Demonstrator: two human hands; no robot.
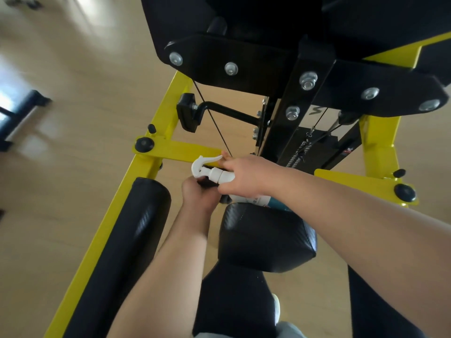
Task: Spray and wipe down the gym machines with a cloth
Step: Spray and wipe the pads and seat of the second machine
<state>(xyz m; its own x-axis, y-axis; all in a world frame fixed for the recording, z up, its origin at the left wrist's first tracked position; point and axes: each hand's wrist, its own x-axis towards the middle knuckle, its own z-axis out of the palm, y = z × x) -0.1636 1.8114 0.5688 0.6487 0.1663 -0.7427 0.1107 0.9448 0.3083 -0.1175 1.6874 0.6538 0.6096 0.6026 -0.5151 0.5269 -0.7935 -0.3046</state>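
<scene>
At the far left lies the wooden floor [73, 113]; next comes the left rail of the yellow frame [109, 228] of the gym machine, with a black roller pad [127, 240] lying along it, no spray or wipe marks visible on it.

The left hand [199, 193] reaches in low between roller and seat, its fingers curled tight round a dark thing [207, 183]; this may be the cloth bunched up or a knob of the machine, and I cannot tell which; either way the grip looks meant to keep that hand busy close under the nozzle, ready to wipe or to steady.

Just right of it, the spray bottle [220, 176] lies nearly level, white head pointing left and trigger uppermost; its body runs back under the wrist and seems to rest at the far edge of the black seat pad [263, 237]. The right hand [244, 175] clasps it round the neck, fingers wrapped over the top and reaching toward the trigger; held so, the nozzle aims at the frame's crossbar and the low parts behind the seat, likely the next surface to wet.

Further right, a thin cable [214, 123] runs down toward the hands, and the weight stack [310, 145] stands behind; a careless spray could catch both.
</scene>
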